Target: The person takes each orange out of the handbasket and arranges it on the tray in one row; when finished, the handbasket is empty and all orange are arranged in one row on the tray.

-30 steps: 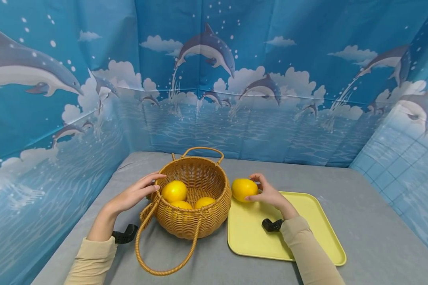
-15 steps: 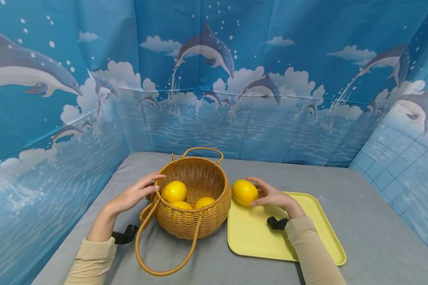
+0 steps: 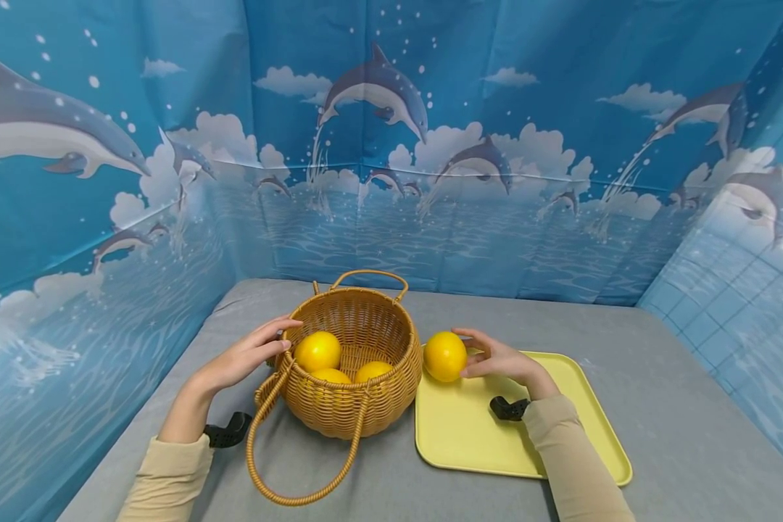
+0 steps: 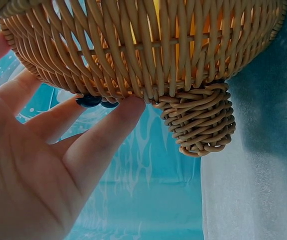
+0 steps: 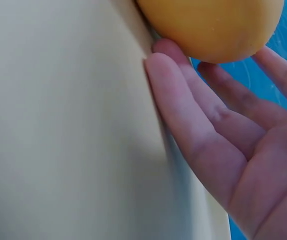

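A brown wicker basket (image 3: pixel 349 409) stands left of centre in the head view, with three yellow lemons (image 3: pixel 317 351) showing inside. My left hand (image 3: pixel 238 360) rests on the basket's left rim; in the left wrist view its spread fingers and thumb (image 4: pixel 108 135) touch the weave. One more lemon (image 3: pixel 445 357) sits at the far left corner of a yellow tray (image 3: pixel 470 442), close beside the basket. Just right of that lemon is my right hand (image 3: pixel 502 361), its fingers loosely bent. From the right wrist, the fingertips (image 5: pixel 166 70) show right at the lemon's underside (image 5: pixel 213 30).
One rope handle (image 3: pixel 300 500) of the basket droops onto the grey cloth surface (image 3: pixel 685 406) in front; another handle (image 3: pixel 372 272) stands up at the back. A blue dolphin-print curtain (image 3: pixel 378 217) walls the back and sides. Black wrist devices (image 3: pixel 230 430) sit on both wrists.
My right hand has loosened from the lemon and drawn back slightly to the right. The lemon has turned and settled a little nearer on the tray's corner. My left hand has stayed put.
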`<state>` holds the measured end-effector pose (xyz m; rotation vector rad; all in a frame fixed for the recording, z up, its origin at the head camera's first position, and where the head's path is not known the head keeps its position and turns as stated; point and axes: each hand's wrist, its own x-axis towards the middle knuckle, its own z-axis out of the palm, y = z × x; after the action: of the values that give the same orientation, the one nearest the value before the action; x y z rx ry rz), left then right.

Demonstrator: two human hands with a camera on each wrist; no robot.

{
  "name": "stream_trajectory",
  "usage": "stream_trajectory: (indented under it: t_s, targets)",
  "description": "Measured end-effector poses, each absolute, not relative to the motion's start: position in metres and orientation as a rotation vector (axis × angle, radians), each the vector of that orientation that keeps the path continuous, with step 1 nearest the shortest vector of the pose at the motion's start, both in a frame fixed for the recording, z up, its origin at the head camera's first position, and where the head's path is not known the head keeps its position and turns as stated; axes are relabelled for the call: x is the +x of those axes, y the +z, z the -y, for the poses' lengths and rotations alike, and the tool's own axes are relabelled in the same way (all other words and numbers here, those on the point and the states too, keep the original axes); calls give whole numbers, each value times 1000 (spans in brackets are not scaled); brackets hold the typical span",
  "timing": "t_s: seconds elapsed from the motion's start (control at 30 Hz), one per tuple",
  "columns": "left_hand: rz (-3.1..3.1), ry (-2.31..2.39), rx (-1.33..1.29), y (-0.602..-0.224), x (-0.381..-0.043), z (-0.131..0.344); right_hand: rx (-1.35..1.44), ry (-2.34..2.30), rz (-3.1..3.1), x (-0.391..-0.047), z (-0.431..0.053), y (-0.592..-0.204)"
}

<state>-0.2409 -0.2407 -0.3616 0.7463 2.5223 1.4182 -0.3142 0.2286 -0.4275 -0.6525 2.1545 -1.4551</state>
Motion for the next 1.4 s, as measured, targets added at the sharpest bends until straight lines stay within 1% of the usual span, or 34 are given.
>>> stream_trajectory:
  t_s: [0.63,0.77,0.9,1.0,1.4]
  targets:
    - [-2522,1425,737,-361,-240,240,-694,-1485,-2349,-318,-212,-438]
    - [-2522,1423,741,-362,-241,241,-698,-1489,-2372,-310,-207,-428]
    - [-2523,1418,741,-362,-241,240,-690,-1466,-2378,-311,-208,-428]
    - [-2521,1419,743,-362,-241,240,-697,-1459,-2376,-318,-213,-437]
    - [-2527,1410,752,-363,-241,241,-686,-1399,-2439,-317,-217,-433]
